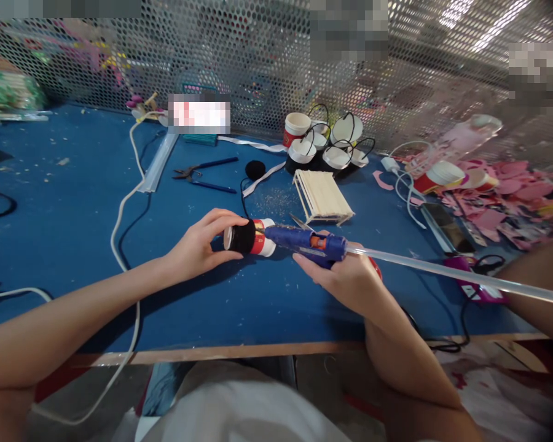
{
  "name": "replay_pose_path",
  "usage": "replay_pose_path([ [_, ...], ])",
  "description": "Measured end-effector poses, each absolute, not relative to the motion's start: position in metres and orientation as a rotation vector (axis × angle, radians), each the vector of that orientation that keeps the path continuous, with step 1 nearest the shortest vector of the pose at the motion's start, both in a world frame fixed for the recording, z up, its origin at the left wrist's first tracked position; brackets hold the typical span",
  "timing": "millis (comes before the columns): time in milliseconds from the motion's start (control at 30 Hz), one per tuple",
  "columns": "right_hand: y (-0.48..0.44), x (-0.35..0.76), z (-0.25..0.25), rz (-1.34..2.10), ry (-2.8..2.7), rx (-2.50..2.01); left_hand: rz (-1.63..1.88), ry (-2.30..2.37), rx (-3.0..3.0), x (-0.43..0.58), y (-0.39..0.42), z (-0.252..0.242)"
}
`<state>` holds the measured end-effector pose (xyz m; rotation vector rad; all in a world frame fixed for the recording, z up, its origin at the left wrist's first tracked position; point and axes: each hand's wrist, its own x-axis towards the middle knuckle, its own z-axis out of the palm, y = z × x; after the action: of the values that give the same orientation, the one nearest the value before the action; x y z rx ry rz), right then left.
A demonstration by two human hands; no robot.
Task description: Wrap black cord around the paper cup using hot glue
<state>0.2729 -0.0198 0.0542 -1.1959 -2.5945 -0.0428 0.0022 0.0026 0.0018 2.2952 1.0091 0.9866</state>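
My left hand (pixel 207 242) grips a paper cup (pixel 263 238) lying on its side, its fingers around the end wound with black yarn. The rest of the cup shows red and white. My right hand (pixel 345 270) is wrapped around a blue hot glue gun (pixel 299 239), whose nozzle points left and touches or nearly touches the cup beside the black winding. A long clear glue stick (pixel 442 271) sticks out of the gun's back. From the cup a black strand runs up to a small ball of black yarn (pixel 255 170). Scissors (pixel 300 222) lie partly hidden behind the gun.
Pliers with blue handles (pixel 212 174) lie at centre left, near clear glue sticks (pixel 160 161). Several cups with black handles (pixel 336 158) stand behind a small wooden-stick frame (pixel 325 195). A white cable (pixel 120 227) crosses the left side. Pink scraps (pixel 511 190) and a phone (pixel 447 228) lie right.
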Motion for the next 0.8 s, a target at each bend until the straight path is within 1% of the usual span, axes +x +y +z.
replay_pose_path([
  [200,-0.023,0.273,0.055,-0.096,-2.627,-1.211,0.982,1.054,2.073,0.003,0.002,0.000],
  [433,-0.027,0.265,0.058,0.014,-2.463,-1.257,0.960,1.125,1.829,0.005,0.003,-0.001],
  [633,-0.028,0.261,0.064,0.220,-2.386,-1.352,0.896,1.157,1.590,0.007,0.002,0.004],
  [800,-0.028,0.261,0.065,0.205,-2.397,-1.334,0.876,1.177,1.541,0.007,0.003,0.006],
])
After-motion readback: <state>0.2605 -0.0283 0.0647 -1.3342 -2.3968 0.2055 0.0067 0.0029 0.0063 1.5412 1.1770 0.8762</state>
